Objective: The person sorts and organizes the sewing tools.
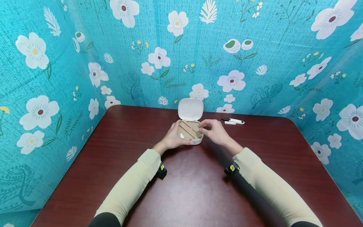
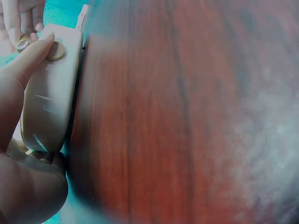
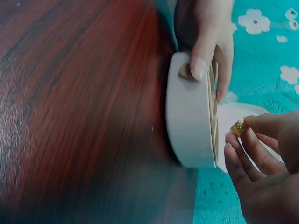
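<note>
A small white jewelry box stands on the table with its lid raised. Its beige interior has a slanting divider, and a small white item lies at the near left inside. My left hand grips the box from the left, thumb along the front beside a round tan button. Between thumb and fingertips, my right hand pinches a patterned gold ring at the box's right side. In the left wrist view the ring appears just beyond the box.
Behind my right hand, a black-and-white marker lies on the table with a small pale item beside it. The dark red wooden table ends at a blue flowered cloth at the back and sides.
</note>
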